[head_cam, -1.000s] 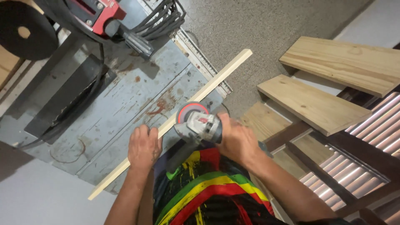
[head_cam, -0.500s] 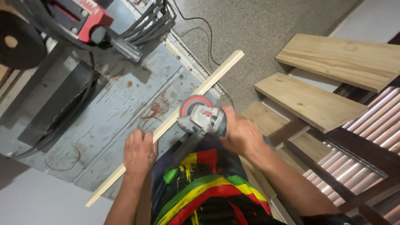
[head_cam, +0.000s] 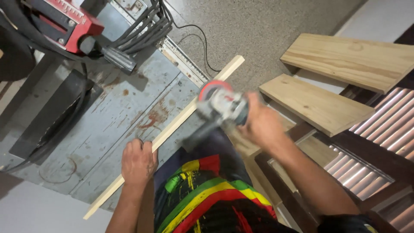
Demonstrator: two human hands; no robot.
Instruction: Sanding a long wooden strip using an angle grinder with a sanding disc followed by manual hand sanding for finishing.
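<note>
The left hand (head_cam: 138, 162) pinned a thin wooden strip (head_cam: 172, 127) lying diagonally across the worn metal worktop (head_cam: 108, 116), while the right hand (head_cam: 261, 125) gripped an angle grinder (head_cam: 220, 105) farther up its length.

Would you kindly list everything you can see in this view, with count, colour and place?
wooden strip: one, pale, lying slantwise along the near edge of the metal table.
angle grinder: one, grey with a red disc, against the strip's upper part.
metal table: one, worn blue-grey with rust spots, left half.
red machine: one, red and black, top left on the table.
cables: a bundle, black, top centre.
planks: at least two, light wood, on a dark frame, right.
slatted panel: one, dark with pale slats, far right.
floor: grey speckled, top centre.
left hand: pressing on the strip.
right hand: gripping the grinder.
</note>
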